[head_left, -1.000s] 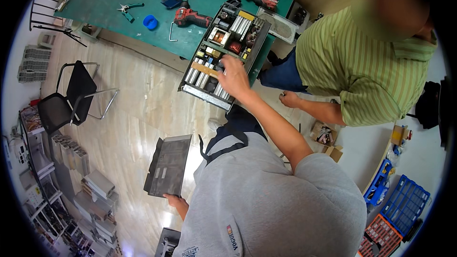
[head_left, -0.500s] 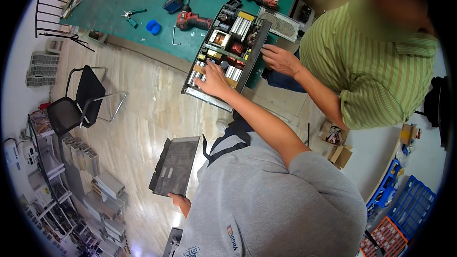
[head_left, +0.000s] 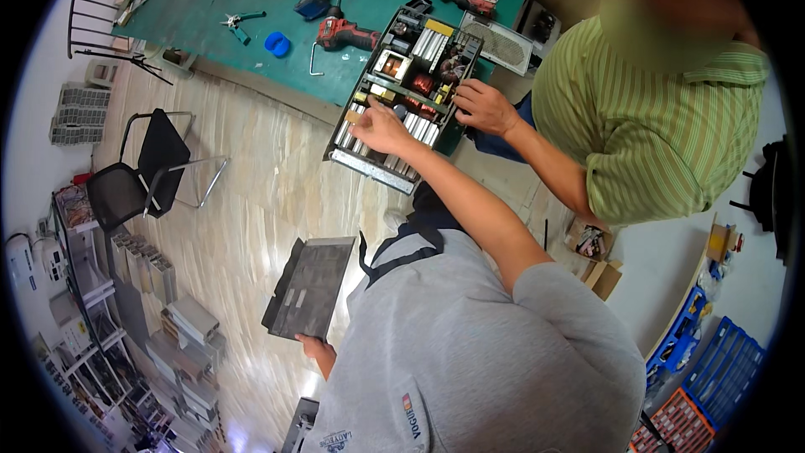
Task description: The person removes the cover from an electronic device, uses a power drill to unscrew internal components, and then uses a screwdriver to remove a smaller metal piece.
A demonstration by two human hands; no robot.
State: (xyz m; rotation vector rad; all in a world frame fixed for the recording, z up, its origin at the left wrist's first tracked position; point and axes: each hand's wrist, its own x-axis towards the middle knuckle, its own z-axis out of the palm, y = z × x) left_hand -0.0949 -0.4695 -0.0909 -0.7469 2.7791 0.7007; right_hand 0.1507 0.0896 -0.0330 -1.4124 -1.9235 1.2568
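Note:
My left hand (head_left: 315, 349) grips the lower edge of a flat dark metal cover (head_left: 312, 289) with bent-up edges, held out low on my left above the floor. My right hand (head_left: 383, 129) is over the near half of an open power supply unit (head_left: 392, 91), which lies at the bench edge. Its fingers are apart, the index finger stretched toward small parts inside; whether it touches them I cannot tell. Copper coils, silver heatsink fins and yellow-wrapped parts show inside the housing. A co-worker's hand (head_left: 486, 107) is at the unit's right side wall.
On the green bench (head_left: 193, 29) lie a red drill (head_left: 345, 34), a blue tape roll (head_left: 277, 44), pliers (head_left: 241, 23) and a perforated metal panel (head_left: 501, 46). A black chair (head_left: 134, 172) stands at left. The co-worker in a striped green shirt (head_left: 646, 126) stands close on the right.
The co-worker's hand has moved in against the unit's side, its fingers more curled. My right hand has shifted slightly over the parts. The cover stays in my left hand.

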